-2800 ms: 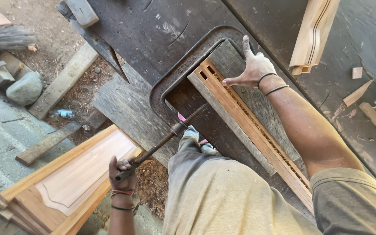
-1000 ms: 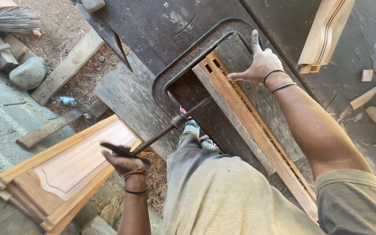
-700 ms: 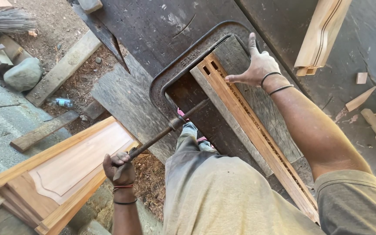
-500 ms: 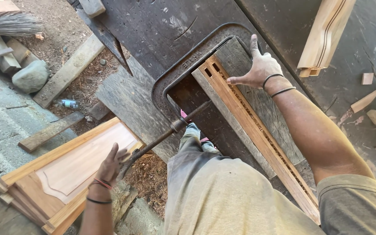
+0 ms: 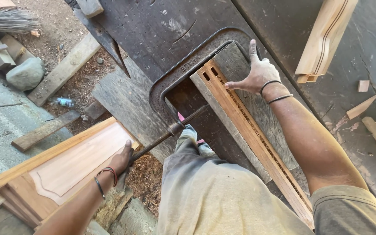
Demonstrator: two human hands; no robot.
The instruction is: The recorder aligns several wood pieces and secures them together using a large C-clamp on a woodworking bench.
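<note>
Left hand grips the end of the threaded clamp screw, which slants up to the dark iron clamp frame. Right hand, fingers spread, presses flat beside the slotted wooden strip inside that frame.

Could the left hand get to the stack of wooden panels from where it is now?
Probably yes. The left hand sits at the end of the threaded rod, right over the stack of wooden panels, with nothing between them; it would only have to leave the rod.
</note>
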